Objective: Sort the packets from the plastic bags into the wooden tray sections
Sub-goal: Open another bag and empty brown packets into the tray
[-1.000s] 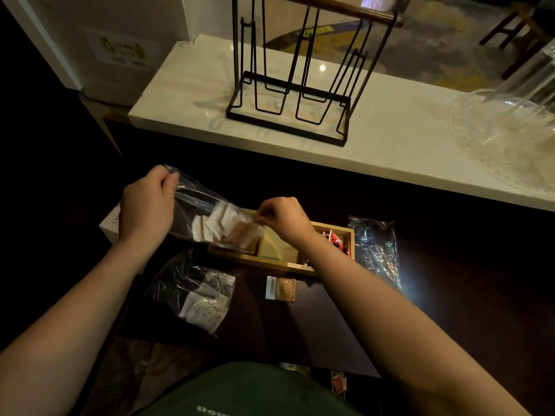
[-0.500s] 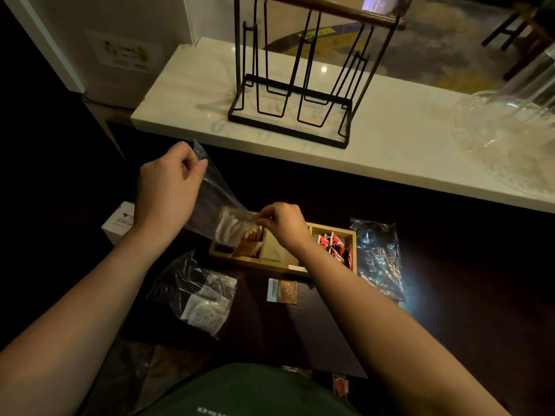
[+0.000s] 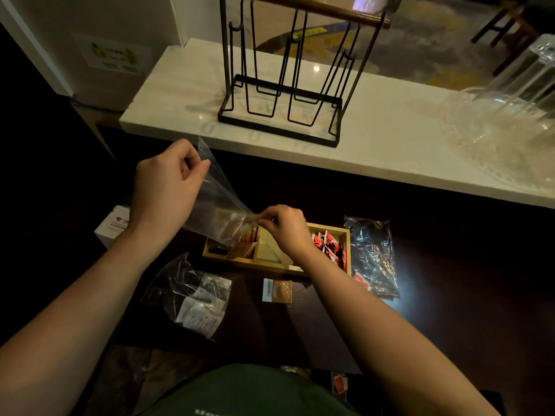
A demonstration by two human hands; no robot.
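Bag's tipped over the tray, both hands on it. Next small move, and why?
Probably set the clear bag aside. The left hand pinches its raised end, the right hand its low end over the wooden tray, and it looks empty, with brown packets already lying in the left section.

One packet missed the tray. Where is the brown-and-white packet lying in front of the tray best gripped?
Pinch the brown-and-white packet from above by its near edge, which faces the person. It lies flat on the dark table, apart from the wooden tray.
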